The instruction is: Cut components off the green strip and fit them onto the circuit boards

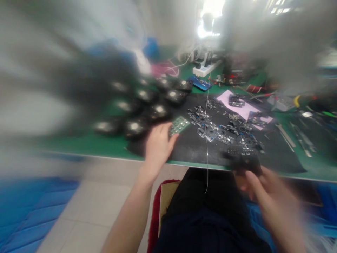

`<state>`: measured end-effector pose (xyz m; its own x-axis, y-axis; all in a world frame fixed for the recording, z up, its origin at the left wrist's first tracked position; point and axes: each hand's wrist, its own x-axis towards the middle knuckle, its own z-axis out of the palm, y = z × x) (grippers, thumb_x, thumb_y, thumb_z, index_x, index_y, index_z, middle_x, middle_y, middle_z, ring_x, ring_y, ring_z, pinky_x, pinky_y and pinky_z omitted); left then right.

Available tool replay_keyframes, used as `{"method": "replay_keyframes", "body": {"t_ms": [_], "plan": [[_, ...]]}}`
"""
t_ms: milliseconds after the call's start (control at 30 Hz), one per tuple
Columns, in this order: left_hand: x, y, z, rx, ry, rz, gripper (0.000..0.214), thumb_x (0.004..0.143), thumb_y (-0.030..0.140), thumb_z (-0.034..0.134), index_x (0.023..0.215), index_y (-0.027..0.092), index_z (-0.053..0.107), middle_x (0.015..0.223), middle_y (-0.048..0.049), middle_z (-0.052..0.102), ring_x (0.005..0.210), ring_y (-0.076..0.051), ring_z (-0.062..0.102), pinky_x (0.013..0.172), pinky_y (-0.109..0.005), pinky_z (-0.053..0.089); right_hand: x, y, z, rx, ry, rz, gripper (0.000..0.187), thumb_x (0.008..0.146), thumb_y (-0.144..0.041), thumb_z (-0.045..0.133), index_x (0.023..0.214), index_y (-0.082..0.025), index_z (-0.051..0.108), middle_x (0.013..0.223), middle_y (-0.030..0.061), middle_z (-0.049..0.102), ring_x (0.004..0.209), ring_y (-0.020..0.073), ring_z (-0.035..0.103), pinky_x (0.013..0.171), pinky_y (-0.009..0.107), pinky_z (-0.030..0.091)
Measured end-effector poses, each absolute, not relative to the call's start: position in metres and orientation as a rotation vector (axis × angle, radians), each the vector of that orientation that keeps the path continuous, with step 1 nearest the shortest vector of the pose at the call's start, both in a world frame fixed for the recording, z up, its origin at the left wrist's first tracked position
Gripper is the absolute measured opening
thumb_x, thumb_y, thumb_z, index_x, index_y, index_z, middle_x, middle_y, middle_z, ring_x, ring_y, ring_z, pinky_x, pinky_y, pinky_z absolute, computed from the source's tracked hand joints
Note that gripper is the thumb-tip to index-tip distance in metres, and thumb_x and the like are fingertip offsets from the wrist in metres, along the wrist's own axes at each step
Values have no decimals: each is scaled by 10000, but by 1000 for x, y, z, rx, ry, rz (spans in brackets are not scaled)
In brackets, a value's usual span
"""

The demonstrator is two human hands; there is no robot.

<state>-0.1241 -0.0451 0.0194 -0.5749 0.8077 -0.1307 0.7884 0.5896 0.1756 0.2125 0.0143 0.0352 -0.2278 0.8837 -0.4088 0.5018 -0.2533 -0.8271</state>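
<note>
My left hand (158, 146) rests near the front edge of the black mat (195, 149), its fingers curled next to a small green circuit board (179, 124); whether it grips the board is not clear. My right hand (263, 189) is smeared by motion below the bench edge, and it seems to hold a dark black part (243, 160). Many small black electronic parts (223, 128) lie scattered over the mat in front of both hands.
Rows of round black housings (147, 102) sit at the left on the green bench (102, 144). A pink sheet (240, 105), a white power strip (206, 68), cables and tools lie at the back and right. A thin wire (207, 140) hangs in front of me.
</note>
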Motion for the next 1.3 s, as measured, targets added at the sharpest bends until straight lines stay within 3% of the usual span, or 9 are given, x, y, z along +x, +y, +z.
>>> {"method": "replay_keyframes", "body": {"t_ms": [200,367,433,567,733,833,933,1167,1300], "plan": [[-97,-68,37,1244,2573,683,601,893,554,564,1437,301,526,1419,24,418,1306,83,480,1113,-4,496,214,37,8,-1781,-1889,1233,767,867,-664,685,1403,-125,584,900,78,704,661,136,642,548,182,451],[-70,-83,63,964,2008,1022,666,893,412,591,1473,185,357,1478,-77,336,1279,48,539,1143,-26,544,209,28,21,-1862,-1868,931,516,918,-588,681,1304,-247,654,972,4,697,744,78,640,681,141,497],[-61,-86,73,1013,1906,969,629,904,366,576,1469,212,347,1489,-68,314,1302,45,529,1156,-24,544,195,27,38,-1615,-1736,1195,445,939,-496,690,1294,-230,651,982,28,683,787,75,651,725,128,532],[-45,-84,87,1143,1868,810,598,923,353,550,1489,362,359,1503,-3,293,1384,53,471,1210,-11,521,162,35,59,-1032,-1508,2074,516,936,-383,716,1399,-243,535,1298,66,615,1043,113,678,868,174,600],[-35,-80,91,869,1777,806,731,925,487,539,1576,340,241,1500,-32,325,1302,66,532,1162,12,527,149,35,55,-1032,-1521,2115,351,954,-394,698,1185,-165,564,1027,40,651,896,96,671,818,163,587],[-34,-82,93,761,1836,743,654,921,576,513,1493,266,446,1324,-21,499,1103,114,579,1000,85,531,154,30,52,-1063,-1632,2004,337,954,-385,698,1189,-175,579,1049,41,645,930,85,653,802,120,552],[-32,-85,93,807,1970,686,559,915,596,512,1345,255,615,1203,12,560,980,153,560,987,110,508,158,25,55,-1061,-1701,1941,309,941,-361,713,1159,-182,588,1030,28,649,907,58,644,787,81,525],[-22,-95,91,1022,2135,734,409,943,465,514,1283,294,664,1250,85,547,1114,162,566,1067,120,478,156,24,66,-967,-1774,1846,398,887,-307,772,1242,-291,591,1190,-20,660,1072,71,679,951,111,554],[-20,-93,100,1268,2106,775,341,925,338,548,1235,344,690,1193,120,564,1100,189,557,1029,147,454,152,28,73,-916,-1847,1666,226,869,-254,783,1053,-214,659,1055,-17,692,970,39,687,879,58,539]]}}
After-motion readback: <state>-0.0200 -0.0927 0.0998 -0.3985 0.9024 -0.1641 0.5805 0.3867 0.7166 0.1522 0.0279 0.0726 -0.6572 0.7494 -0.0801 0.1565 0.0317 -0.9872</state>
